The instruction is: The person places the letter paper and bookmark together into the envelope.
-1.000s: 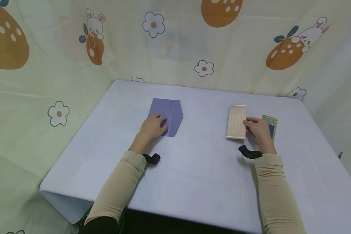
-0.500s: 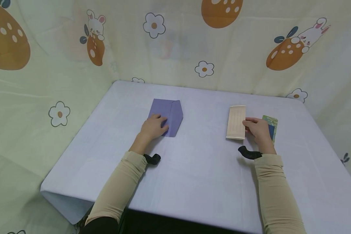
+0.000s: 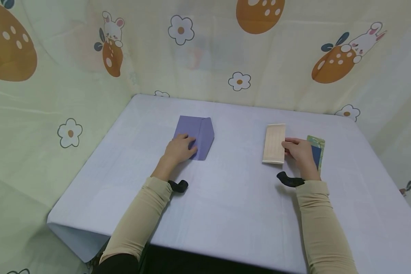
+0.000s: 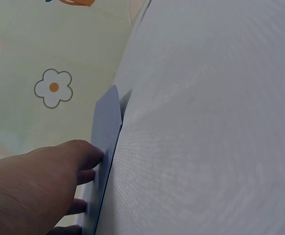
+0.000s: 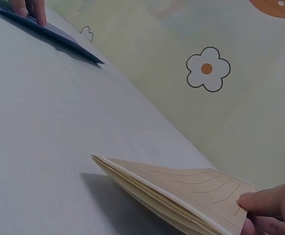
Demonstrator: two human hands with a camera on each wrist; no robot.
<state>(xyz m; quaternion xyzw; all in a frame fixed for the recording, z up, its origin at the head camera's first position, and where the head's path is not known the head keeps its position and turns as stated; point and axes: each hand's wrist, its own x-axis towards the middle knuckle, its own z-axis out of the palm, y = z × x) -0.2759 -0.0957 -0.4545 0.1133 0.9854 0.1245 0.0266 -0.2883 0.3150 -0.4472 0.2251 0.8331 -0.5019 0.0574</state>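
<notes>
A purple envelope [image 3: 204, 133] with its flap at the right side lies on the left part of the table. My left hand [image 3: 180, 149] rests on it, fingertips spread against its face. On the right, my right hand [image 3: 300, 151] pinches the right edge of a folded sheet of cream lined letter paper [image 3: 274, 144] between thumb and fingers. Its layered folds show in the right wrist view, where the folded paper [image 5: 181, 191] is tilted, with a shadow beneath. Partly behind my right hand lies a green and blue card [image 3: 316, 147].
The table [image 3: 226, 213] wears a white cloth whose front left corner hangs down. A cream curtain [image 3: 205, 57] printed with flowers and rabbits stands along the back and sides. A black wrist strap piece [image 3: 290, 179] sticks out beside the right wrist.
My right hand has shifted slightly to the left, carrying the folded letter paper away from the card. The left hand and the envelope stay in place.
</notes>
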